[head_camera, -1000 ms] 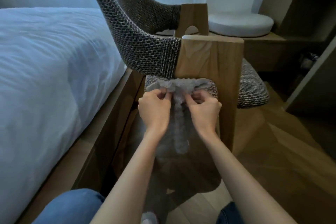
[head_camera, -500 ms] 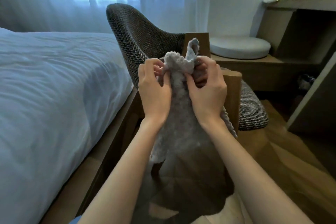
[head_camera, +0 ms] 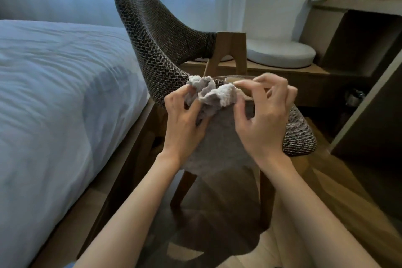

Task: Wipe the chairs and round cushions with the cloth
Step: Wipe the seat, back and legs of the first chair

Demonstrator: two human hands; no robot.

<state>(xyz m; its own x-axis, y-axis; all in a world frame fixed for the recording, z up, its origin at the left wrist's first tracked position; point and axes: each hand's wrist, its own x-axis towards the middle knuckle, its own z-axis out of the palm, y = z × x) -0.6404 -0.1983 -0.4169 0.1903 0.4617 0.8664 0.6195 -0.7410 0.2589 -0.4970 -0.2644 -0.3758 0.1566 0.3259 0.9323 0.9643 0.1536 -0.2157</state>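
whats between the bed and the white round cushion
The woven chair stands between the bed and the round cushion, with its backrest and wooden arm post across that stretch. This shows in the head view.

We lose the near seat edge of the chair (head_camera: 156, 37) behind the cloth (head_camera: 217, 141), left hand (head_camera: 183, 125) and right hand (head_camera: 264, 126) — and the dark thing (head_camera: 353, 97) by the shelf unit (head_camera: 317, 28) blurs beyond naming.

The grey cloth (head_camera: 217, 137) hangs bunched before the upright woven chair (head_camera: 156, 39). A white round cushion (head_camera: 280, 52) lies behind.
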